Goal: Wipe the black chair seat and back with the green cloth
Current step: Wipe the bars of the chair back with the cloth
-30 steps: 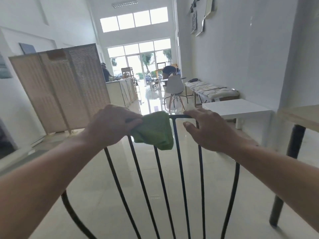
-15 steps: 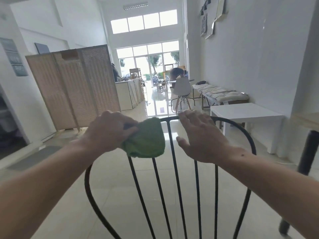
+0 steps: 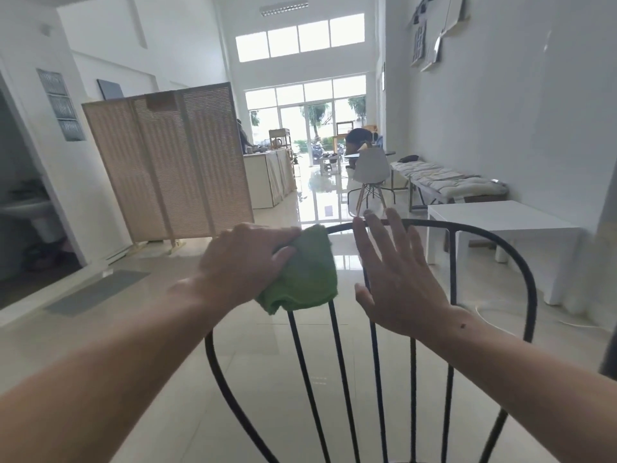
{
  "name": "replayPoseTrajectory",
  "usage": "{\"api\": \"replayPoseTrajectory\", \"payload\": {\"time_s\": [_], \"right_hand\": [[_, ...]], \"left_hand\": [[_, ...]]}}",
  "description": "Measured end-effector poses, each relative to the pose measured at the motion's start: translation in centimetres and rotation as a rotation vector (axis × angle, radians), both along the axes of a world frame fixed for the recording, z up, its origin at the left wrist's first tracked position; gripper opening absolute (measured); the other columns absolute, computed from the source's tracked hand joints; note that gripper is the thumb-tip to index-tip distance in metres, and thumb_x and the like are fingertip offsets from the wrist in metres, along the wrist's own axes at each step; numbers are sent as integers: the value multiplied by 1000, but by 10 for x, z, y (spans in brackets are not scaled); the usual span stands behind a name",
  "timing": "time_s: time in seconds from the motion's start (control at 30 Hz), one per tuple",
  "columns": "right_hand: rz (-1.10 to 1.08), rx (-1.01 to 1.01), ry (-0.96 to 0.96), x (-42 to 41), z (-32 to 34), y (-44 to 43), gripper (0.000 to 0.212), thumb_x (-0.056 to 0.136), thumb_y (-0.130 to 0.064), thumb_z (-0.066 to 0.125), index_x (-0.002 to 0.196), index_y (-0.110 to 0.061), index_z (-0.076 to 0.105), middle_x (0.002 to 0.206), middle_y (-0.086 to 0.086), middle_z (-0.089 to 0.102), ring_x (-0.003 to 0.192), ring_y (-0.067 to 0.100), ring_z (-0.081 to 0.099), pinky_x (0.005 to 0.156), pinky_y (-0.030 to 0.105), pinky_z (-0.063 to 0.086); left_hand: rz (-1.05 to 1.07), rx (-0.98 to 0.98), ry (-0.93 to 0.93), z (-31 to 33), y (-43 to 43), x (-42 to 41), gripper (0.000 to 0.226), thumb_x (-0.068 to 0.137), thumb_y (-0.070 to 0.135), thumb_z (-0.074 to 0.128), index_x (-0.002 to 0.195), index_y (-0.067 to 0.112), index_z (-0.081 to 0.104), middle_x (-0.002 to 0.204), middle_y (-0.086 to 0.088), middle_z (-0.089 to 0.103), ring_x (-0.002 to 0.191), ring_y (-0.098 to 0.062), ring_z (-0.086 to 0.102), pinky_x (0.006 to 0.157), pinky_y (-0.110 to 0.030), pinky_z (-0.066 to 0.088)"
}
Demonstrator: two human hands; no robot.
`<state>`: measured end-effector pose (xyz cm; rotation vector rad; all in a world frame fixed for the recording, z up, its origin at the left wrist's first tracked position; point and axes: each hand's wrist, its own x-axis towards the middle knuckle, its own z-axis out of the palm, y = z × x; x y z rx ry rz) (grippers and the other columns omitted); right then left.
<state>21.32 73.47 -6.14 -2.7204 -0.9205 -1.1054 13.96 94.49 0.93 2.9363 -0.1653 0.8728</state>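
The black chair back (image 3: 527, 289) is a thin metal hoop with vertical rods, standing right in front of me. The seat is out of view below. My left hand (image 3: 243, 262) grips the bunched green cloth (image 3: 302, 275) and holds it against the upper left part of the hoop and rods. My right hand (image 3: 397, 275) is spread flat with straight fingers in front of the rods, its fingertips at the top rail.
A white low table (image 3: 500, 225) stands to the right, a woven folding screen (image 3: 167, 162) to the left. A white chair (image 3: 369, 172), a cushioned bench (image 3: 447, 182) and a seated person are farther down the glossy tiled floor.
My right hand let go of the top rail and opened flat. My left hand slid the cloth slightly left and down along the hoop. The camera tilted, showing more of the chair back.
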Motion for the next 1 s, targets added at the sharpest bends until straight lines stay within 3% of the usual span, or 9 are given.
{"api": "replayPoseTrajectory", "payload": {"time_s": [0.1, 0.23, 0.33, 0.5, 0.67, 0.8, 0.9, 1.0], "right_hand": [[83, -45, -65, -5, -8, 12, 96, 68, -23, 68, 148, -5, 20, 155, 19, 18, 143, 38, 12, 111, 55, 13], [117, -50, -70, -6, -11, 15, 100, 66, -19, 66, 151, -16, 13, 156, 19, 11, 144, 39, 6, 110, 59, 21], [165, -132, -85, -5, -18, 14, 101, 66, -20, 69, 151, -19, 15, 156, 20, 9, 144, 40, 5, 111, 59, 17], [181, -131, -71, -13, -31, 21, 91, 69, -22, 69, 148, -11, 25, 155, 22, 14, 143, 37, 10, 112, 57, 17], [197, -159, -80, -15, -35, 19, 91, 71, -23, 66, 148, -8, 20, 156, 20, 11, 144, 37, 9, 112, 55, 16], [184, -225, -102, -13, -36, 13, 96, 68, -26, 68, 149, -9, 18, 156, 20, 9, 143, 38, 10, 110, 58, 19], [196, -220, -97, -10, -41, 10, 99, 67, -23, 68, 150, -11, 15, 157, 18, 5, 144, 37, 8, 110, 59, 19], [197, -233, -121, -5, -45, 7, 99, 68, -23, 67, 151, -12, 12, 158, 18, 3, 144, 36, 5, 112, 58, 15]], "left_hand": [[-31, -41, -35, -1, -8, 10, 27, 95, 37, 44, 113, 43, 63, 103, 6, 72, 92, -16, 64, 81, -37, 51], [-106, -166, -66, -11, 19, -15, 37, 92, 36, 51, 109, 69, 45, 97, 15, 72, 80, -4, 62, 75, -25, 51], [-53, -273, -93, -23, 37, -28, 35, 89, 29, 62, 113, 52, 52, 99, 11, 72, 76, -1, 61, 69, -15, 45], [-49, -174, -171, -25, 26, -21, 32, 90, 34, 55, 121, 33, 62, 94, 3, 73, 82, -16, 65, 77, -37, 54], [-5, -214, -263, -52, 42, -49, 34, 88, 22, 65, 122, 23, 62, 93, 1, 72, 75, -12, 60, 71, -25, 49], [54, -181, -297, -46, 37, -40, 32, 88, 22, 66, 120, 24, 65, 94, 0, 72, 77, -16, 61, 73, -26, 44], [69, -318, -343, -63, 33, -52, 33, 86, 17, 68, 119, 19, 65, 99, 2, 72, 82, -19, 66, 77, -30, 52], [134, -535, -347, -87, 31, -74, 38, 84, 18, 70, 122, 20, 62, 98, 13, 64, 73, -9, 66, 69, -10, 52]]}}
